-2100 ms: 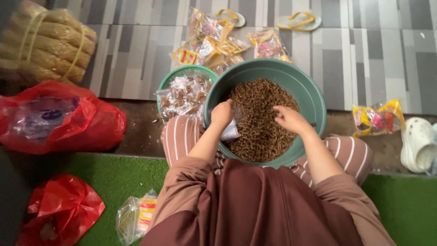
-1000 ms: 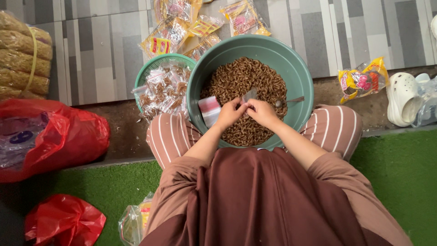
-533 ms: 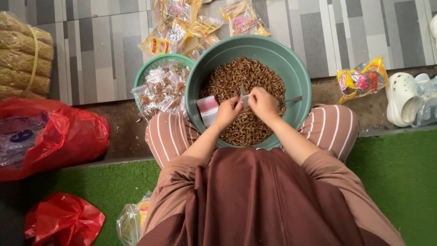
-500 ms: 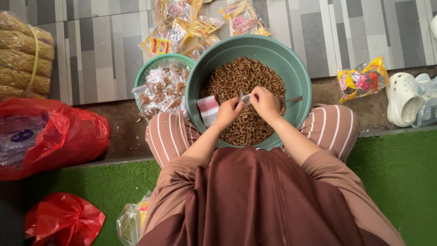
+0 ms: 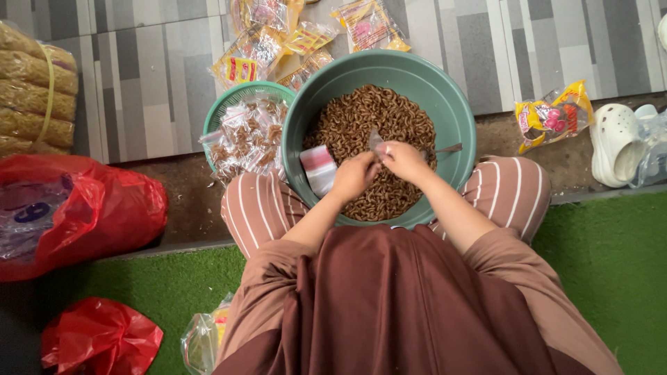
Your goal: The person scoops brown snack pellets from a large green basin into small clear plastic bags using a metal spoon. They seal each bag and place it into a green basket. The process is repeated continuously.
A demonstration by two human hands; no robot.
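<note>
Item in hand: we find a small clear plastic packet (image 5: 376, 142) pinched between both hands, above the middle of the large green basin (image 5: 455, 111).
Left hand (image 5: 353, 177): fingers closed on the packet's lower left edge; a tight pinch, nothing else held.
Right hand (image 5: 405, 161): fingers closed on the packet's right side, touching the left hand's fingertips.
Basin contents: brown curled fried snacks (image 5: 361, 121), heaped; a metal spoon (image 5: 448, 148) lies in them just beside the right hand.
Handling, our judgement: the packet is very light, thin and limp; the film looks slick and would crumple or slip under a loose grip. The snacks appear brittle, so squeezing the body risks crushing them.
Where to hold, our judgement: by the edges near the mouth, as both hands do now, not across the filled part.
Orientation: the long axis runs roughly away from the person, the far end pointing up and out over the snacks; which end is the mouth we cannot tell.
Adjacent: a stack of white and pink pieces (image 5: 319, 168) rests against the basin's inner wall; a smaller green basket (image 5: 236, 101) of filled packets touches the basin on the left.
</note>
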